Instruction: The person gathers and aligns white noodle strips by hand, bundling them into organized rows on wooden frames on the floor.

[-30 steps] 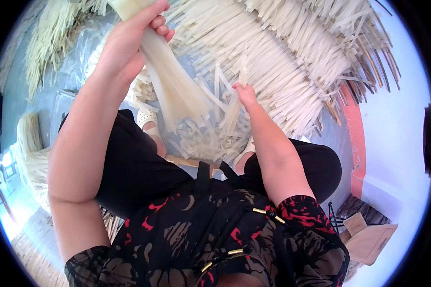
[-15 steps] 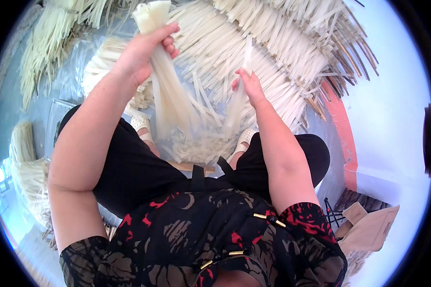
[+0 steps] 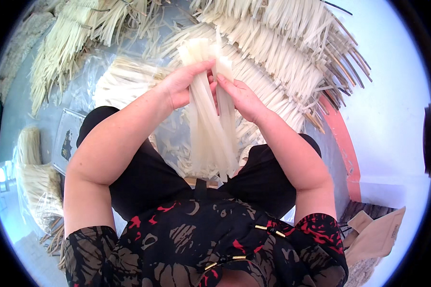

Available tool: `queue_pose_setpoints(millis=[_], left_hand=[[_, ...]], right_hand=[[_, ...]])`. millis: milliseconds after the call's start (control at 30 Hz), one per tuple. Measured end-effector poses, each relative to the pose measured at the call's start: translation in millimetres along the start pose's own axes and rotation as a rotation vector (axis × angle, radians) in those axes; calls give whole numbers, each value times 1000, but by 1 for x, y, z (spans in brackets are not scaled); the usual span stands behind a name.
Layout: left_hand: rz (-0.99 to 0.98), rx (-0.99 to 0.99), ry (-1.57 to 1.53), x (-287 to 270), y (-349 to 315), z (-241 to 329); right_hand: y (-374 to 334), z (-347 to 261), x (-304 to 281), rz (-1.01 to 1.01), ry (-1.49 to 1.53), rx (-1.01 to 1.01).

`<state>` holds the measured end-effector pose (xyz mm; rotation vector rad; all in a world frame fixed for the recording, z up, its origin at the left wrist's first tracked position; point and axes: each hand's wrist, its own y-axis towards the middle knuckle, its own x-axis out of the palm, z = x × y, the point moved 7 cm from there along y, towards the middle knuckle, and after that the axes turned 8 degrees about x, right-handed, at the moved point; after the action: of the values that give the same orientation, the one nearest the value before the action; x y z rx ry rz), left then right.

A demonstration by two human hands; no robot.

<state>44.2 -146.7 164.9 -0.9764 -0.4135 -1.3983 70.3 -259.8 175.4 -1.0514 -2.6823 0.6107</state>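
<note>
A sec earlier the right hand (image 3: 244, 98) was down low w/ a loose strip; it had since come up to meet the left hand (image 3: 184, 86). Both pinched the bundle of pale flat strips (image 3: 210, 129) near its top, fingers pressed together, held above the lap (tails hanging over scattered strips on the floor (image 3: 177, 143)). Gathering looked nearly done.

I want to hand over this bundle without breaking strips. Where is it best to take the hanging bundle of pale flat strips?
Probably just under the hands: the bundle of strips is pinched together near its top by the left hand and right hand, while its lower ends fan loose. Come from a side and wrap around it.
</note>
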Motion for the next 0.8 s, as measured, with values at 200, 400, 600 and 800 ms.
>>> queue_pose_setpoints(millis=[200,400,600,800], left_hand=[[34,23,228,4,-5,-2],[-32,105,293,-3,7,8],[50,165,229,7,6,4],[-21,158,148,7,11,4]], right_hand=[[-1,-4,2,-124,-2,35],[5,-9,-2,3,34,-27],[13,4,-9,-112,171,110],[16,5,-30,131,-119,84]])
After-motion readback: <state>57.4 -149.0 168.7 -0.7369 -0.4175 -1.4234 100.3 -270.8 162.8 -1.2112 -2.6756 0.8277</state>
